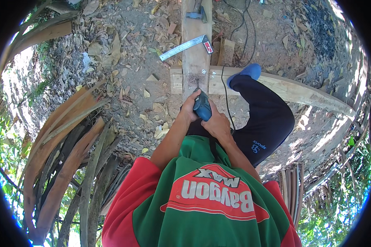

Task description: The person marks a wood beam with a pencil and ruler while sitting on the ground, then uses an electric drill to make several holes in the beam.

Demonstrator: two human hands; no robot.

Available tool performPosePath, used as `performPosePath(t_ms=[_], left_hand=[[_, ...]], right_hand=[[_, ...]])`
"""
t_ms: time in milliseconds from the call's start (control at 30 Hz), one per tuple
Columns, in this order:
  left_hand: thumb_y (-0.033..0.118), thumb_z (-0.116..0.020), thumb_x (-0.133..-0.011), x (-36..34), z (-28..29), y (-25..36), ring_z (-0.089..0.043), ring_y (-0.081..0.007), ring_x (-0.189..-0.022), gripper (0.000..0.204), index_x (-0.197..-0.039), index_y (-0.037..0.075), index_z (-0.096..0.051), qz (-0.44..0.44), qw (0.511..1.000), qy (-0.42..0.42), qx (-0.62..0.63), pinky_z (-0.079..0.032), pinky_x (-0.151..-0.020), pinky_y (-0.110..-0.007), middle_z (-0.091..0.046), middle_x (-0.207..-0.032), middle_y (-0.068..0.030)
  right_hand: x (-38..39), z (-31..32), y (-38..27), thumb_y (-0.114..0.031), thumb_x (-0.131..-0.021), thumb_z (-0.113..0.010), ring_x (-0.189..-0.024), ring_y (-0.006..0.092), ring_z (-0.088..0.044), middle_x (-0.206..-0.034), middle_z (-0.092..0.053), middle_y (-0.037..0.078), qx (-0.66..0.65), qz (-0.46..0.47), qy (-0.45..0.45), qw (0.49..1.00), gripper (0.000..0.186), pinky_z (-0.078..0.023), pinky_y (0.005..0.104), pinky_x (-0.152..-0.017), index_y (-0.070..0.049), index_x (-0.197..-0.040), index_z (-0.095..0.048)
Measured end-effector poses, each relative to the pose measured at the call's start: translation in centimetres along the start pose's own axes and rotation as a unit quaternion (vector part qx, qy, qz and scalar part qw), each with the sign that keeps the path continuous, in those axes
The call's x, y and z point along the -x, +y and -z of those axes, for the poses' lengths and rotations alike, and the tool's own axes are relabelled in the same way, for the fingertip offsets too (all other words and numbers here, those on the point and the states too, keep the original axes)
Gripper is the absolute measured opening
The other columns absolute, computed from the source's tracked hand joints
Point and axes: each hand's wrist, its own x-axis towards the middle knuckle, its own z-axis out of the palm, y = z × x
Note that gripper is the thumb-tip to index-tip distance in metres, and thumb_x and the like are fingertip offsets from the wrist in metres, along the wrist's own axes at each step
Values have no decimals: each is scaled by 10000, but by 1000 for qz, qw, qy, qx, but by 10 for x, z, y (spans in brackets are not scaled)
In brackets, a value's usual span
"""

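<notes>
My left hand point(189, 106) is wrapped round the front of a dark blue corded power drill point(202, 108). My right hand point(218, 123) grips the drill's rear, its fingers partly hidden beneath the body. The thin bit points away from me at a long wooden plank point(196, 33), where shavings or dust lie round its tip. How deep the bit sits cannot be made out. Pencil marks show on the wood by that spot. This plank crosses a second, sideways plank point(276, 84). Farther up, a metal try square point(183, 48) with a red-marked stock lies across the long plank.
A hammer point(194, 15) rests at the plank's far end. A black cord point(223, 82) runs over the sideways plank beside my blue shoe point(247, 74). Wood offcuts point(226, 51) and dry leaves litter the ground. Curved boards point(53, 123) are piled at left, with more slats point(292, 189) at lower right.
</notes>
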Motion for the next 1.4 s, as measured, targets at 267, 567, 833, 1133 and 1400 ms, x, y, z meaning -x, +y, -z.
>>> performPosePath(t_ms=[267, 567, 833, 1133, 1400], left_hand=[[368, -686, -903, -5, 0, 0, -674, -232, -816, 269, -979, 113, -644, 7, 1000, 6, -16, -554, -858, -436, -696, -899, -60], [366, -686, -902, -6, -2, 1, -674, -226, -813, 262, -972, 117, -647, 1, 999, 25, -38, -556, -849, -430, -697, -893, -56], [385, -689, -896, -9, 0, 4, -668, -216, -798, 275, -963, 122, -645, 4, 999, 15, -52, -554, -824, -409, -693, -878, -55], [407, -697, -891, -8, -3, 5, -671, -214, -804, 298, -956, 121, -643, 5, 998, 25, -66, -552, -832, -408, -693, -875, -54], [409, -707, -882, -11, 0, 5, -675, -223, -813, 307, -967, 120, -645, 13, 997, 31, -63, -556, -830, -419, -695, -894, -62]], right_hand=[[-2, -8, 5, -307, -717, -753, -992, 455, -662, -1035, -665, 300, -15, -11, 9, 1000, 967, -519, 500, -887, -251, -1544, -256], [-1, -5, 2, -310, -718, -744, -992, 462, -660, -1045, -661, 303, -6, -28, 13, 1000, 963, -517, 502, -897, -255, -1545, -253], [-1, -7, 2, -315, -719, -742, -995, 461, -661, -1049, -659, 313, -19, -24, 14, 999, 956, -516, 505, -894, -241, -1541, -260], [-1, -5, 0, -320, -729, -741, -989, 460, -663, -1042, -660, 312, -22, -34, 9, 999, 962, -518, 506, -890, -241, -1544, -237], [-2, -5, -1, -322, -732, -747, -988, 457, -664, -1025, -668, 301, -22, -32, 9, 999, 959, -518, 507, -889, -239, -1539, -235]])
